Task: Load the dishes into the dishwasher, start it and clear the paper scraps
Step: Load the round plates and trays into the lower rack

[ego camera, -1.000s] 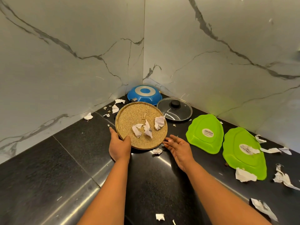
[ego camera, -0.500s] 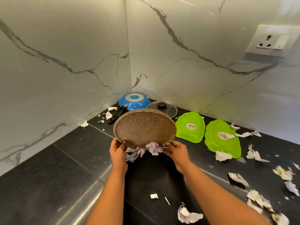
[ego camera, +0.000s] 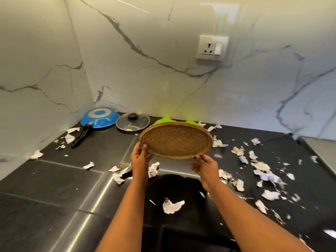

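Now my left grip (ego camera: 140, 157) holds the left rim of the round brown speckled plate (ego camera: 176, 140), with the thumb on the front of the rim. My right grip (ego camera: 205, 167) pinches the rim low on the right side. The plate is up in the air over the black stone surface (ego camera: 54, 179), tipped so I see its inside. Two bright green plastic plates (ego camera: 161, 120) peek out behind its top edge. In the corner sits a blue frying pan (ego camera: 100, 117), upside down, with a black handle (ego camera: 81, 136). Just beside it lies a round glass lid (ego camera: 132, 124) with a black knob (ego camera: 132, 117). Torn white paper scraps (ego camera: 172, 206) lie all over the surface, most of them on the right. A white wall socket (ego camera: 211, 48) is on the marble wall (ego camera: 127, 70).
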